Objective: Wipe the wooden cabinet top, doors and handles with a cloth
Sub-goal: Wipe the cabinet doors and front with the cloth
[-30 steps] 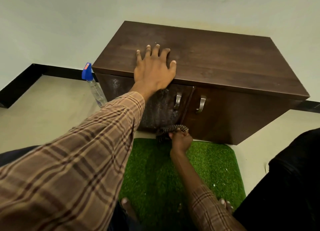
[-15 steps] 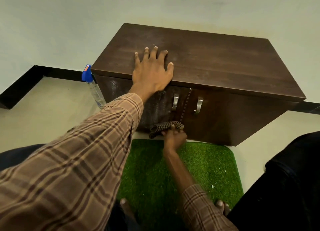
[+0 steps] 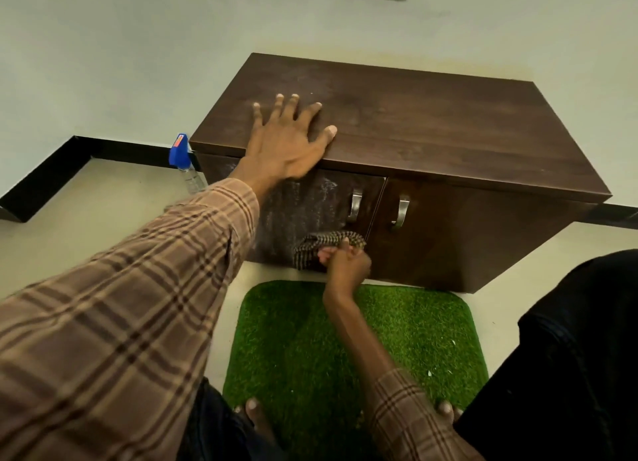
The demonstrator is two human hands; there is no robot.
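A low dark wooden cabinet [image 3: 448,132] stands against the wall. Its two doors carry metal handles, one on the left door [image 3: 355,205] and one on the right door [image 3: 400,212]. My left hand [image 3: 286,139] lies flat and spread on the front left of the top. My right hand [image 3: 347,264] grips a checked cloth [image 3: 326,243] and presses it against the bottom of the left door [image 3: 303,215], which shows pale smeary streaks.
A clear spray bottle with a blue head [image 3: 184,165] stands on the floor at the cabinet's left corner. A green grass-like mat [image 3: 397,340] lies in front, with my bare toes at its near edge. A dark trouser leg [image 3: 569,357] fills the right.
My right hand has moved the cloth leftward along the bottom of the left door. My left hand stays planted on the top. The camera has shifted slightly.
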